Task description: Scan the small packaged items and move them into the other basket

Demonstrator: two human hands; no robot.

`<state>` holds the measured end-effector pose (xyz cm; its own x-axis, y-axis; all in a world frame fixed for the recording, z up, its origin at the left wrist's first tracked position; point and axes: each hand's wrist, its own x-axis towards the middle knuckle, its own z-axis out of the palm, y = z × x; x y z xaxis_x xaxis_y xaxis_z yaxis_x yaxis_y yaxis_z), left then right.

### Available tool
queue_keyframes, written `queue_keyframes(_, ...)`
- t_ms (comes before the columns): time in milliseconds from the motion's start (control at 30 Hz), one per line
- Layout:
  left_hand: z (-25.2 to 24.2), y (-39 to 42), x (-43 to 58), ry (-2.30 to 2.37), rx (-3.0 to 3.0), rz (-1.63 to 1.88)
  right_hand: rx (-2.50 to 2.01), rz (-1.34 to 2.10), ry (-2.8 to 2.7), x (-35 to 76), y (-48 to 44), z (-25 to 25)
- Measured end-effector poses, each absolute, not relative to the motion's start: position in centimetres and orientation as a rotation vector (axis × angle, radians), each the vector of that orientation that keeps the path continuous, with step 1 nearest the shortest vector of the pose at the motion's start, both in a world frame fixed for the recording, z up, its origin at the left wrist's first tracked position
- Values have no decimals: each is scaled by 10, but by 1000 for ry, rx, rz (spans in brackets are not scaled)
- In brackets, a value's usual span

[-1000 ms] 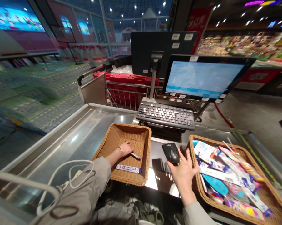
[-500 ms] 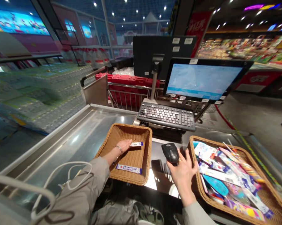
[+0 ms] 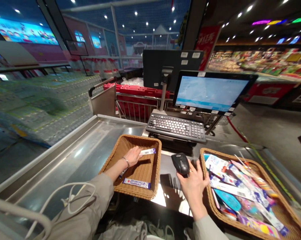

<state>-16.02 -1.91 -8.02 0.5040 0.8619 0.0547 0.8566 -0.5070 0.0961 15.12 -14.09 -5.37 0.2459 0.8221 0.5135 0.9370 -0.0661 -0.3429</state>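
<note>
From my end, the left grip (image 3: 132,156) is closed on one end of a slim packet (image 3: 147,151) inside the left basket (image 3: 145,170); I judge that packet's handling unfinished, since it isn't laid down. Another glossy packet (image 3: 136,183) lies flat there. My right grip (image 3: 193,178), outer fingers spread, has thumb and forefinger on a rounded, matt-black scanner (image 3: 180,163). The woven right basket (image 3: 287,210) is well filled with shiny wrappers. Both baskets sit on the smooth metal worktop (image 3: 87,140).

The table (image 3: 110,130) is smooth, shiny metal; the baskets (image 3: 158,166) rough, wicker-like weave; the scanner (image 3: 180,163) smooth plastic; the sleeve (image 3: 97,198) matt cloth; the small wrapped stick (image 3: 148,151) apparently glossy.
</note>
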Motion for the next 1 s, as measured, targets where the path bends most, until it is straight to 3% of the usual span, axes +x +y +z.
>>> queue_keyframes(667, -37, -20, -136, 1888, 2585, 178, -1854, -266, -1602, 153, -140, -44)
queue_keyframes(1000, -37, -20, -124, 1732, 2728, 298, -1822, -290, -1622, 150, -137, -38)
